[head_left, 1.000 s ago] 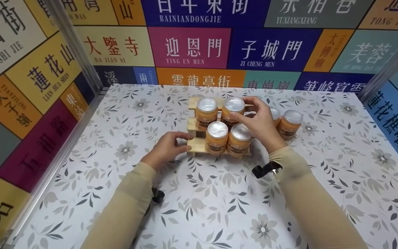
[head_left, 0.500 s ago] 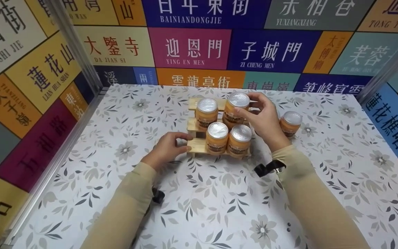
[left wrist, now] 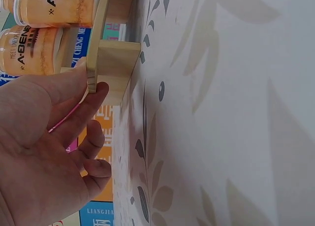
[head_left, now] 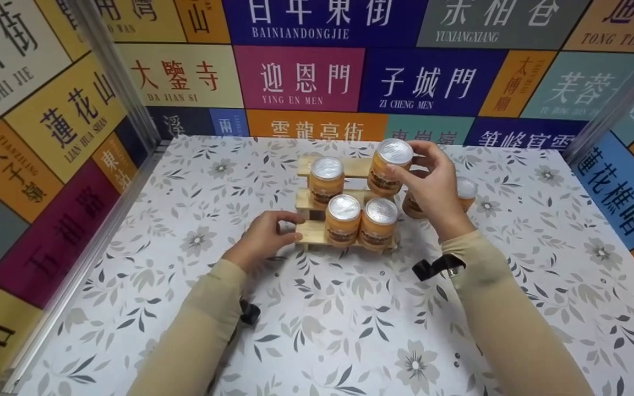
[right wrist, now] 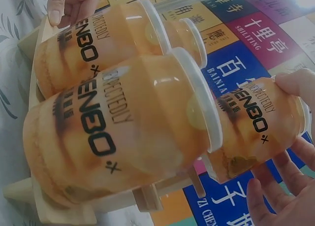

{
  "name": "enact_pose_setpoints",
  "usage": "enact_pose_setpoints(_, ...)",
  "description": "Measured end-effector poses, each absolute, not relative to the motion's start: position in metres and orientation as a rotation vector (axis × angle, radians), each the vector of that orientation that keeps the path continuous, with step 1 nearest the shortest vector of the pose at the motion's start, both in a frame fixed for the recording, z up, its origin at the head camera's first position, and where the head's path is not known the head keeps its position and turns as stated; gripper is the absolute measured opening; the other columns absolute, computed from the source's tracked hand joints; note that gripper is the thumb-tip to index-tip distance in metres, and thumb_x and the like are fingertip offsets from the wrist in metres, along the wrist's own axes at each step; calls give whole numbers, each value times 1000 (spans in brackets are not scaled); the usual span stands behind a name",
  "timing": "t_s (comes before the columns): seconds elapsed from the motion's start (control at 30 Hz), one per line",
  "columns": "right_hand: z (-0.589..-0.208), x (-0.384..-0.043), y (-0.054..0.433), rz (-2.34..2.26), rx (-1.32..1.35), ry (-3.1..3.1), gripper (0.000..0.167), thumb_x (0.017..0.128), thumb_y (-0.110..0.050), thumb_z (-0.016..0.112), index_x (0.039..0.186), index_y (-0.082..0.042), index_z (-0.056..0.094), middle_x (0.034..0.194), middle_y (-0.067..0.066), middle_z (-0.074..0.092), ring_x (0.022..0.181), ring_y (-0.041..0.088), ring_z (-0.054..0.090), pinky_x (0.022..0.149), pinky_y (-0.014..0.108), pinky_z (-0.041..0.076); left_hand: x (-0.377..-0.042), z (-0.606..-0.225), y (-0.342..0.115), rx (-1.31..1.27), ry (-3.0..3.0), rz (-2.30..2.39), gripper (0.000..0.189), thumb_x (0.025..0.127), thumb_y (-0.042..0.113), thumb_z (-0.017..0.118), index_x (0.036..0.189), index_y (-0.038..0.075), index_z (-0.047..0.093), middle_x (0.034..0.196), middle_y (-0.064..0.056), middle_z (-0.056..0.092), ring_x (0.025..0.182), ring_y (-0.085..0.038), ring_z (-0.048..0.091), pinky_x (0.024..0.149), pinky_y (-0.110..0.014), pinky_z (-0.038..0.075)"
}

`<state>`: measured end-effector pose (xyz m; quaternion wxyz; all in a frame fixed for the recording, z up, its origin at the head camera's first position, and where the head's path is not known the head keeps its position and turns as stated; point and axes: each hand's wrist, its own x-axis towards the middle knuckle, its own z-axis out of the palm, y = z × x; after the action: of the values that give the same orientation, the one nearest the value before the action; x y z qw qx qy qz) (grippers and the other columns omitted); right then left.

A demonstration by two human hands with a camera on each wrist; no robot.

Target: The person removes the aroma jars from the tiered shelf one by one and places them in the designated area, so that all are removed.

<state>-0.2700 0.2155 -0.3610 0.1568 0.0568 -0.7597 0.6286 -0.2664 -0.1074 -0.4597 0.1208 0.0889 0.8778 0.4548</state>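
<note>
My left hand (head_left: 264, 237) pinches the left end of the lowest step of a small wooden tiered rack (head_left: 313, 232). In the left wrist view, thumb and index finger hold that board's edge (left wrist: 93, 56). With thumb and fingers, my right hand (head_left: 437, 184) grips an orange can (head_left: 384, 179) with a silver top, raised above the rack's right side. The right wrist view shows this can (right wrist: 256, 130) apart from the front ones. Two similar cans, a left one (head_left: 342, 226) and a right one (head_left: 378, 226), stand on the lowest step. Another can (head_left: 326, 190) stands on the middle step.
Right of the rack, one orange can (head_left: 413, 204) and a second can (head_left: 466, 192) stand on the table, both partly hidden by my right hand. A floral cloth (head_left: 328, 330) covers the table. Walls of coloured sign panels (head_left: 300, 77) enclose the back and sides.
The right hand has lifted its can off the middle step, moving it up and to the right. The left hand has kept its hold on the rack.
</note>
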Motion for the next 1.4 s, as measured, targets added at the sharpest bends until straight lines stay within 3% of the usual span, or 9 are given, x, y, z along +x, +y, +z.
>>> enact_pose_setpoints(0.13,-374,-278,229,1798,134,-2159,56,84,-19,87,133,-8,61,123,-2,63,113,17,59,93,24,51,-266,-458,-109,255,2563,1331,37,92,14,77,128,22,72,136,1,68,115,-24,62,103,-41,48)
enact_pose_setpoints(0.27,-378,-275,242,1784,110,-2143,55,84,-18,87,133,-9,62,124,-1,64,113,17,60,92,23,51,-267,-458,-107,283,2555,1340,37,92,15,77,128,22,72,136,0,68,112,-23,63,102,-39,48)
enact_pose_setpoints(0.5,-382,-268,262,1763,51,-2134,58,83,-20,88,133,-9,61,122,-3,63,111,16,61,92,25,52,-267,-461,-109,313,2594,1299,35,93,15,77,128,18,72,129,-2,71,85,-18,59,82,-33,48)
enact_pose_setpoints(0.6,-383,-265,269,1732,20,-2138,59,82,-21,89,133,-10,61,124,-3,63,113,15,60,93,25,51,-266,-459,-110,310,2595,1305,36,92,15,77,128,18,72,126,-2,71,83,-16,58,80,-33,47)
enact_pose_setpoints(0.83,-385,-258,290,1674,-36,-2171,57,84,-24,88,133,-14,61,131,-2,61,118,14,58,96,23,50,-266,-460,-107,280,2579,1292,37,93,17,77,129,21,71,127,1,70,89,-18,59,82,-33,48)
enact_pose_setpoints(1.03,-385,-256,309,1714,-78,-2103,55,82,-16,89,130,-13,63,126,-3,63,115,15,59,93,21,49,-266,-461,-106,265,2563,1306,37,93,17,76,130,22,71,131,2,69,97,-19,60,89,-36,48)
enact_pose_setpoints(1.4,-384,-257,337,1707,-186,-2086,55,83,-15,88,132,-15,62,127,-7,60,115,12,55,89,18,49,-265,-462,-105,290,2578,1319,34,94,19,77,127,20,72,128,1,70,89,-17,57,82,-33,46)
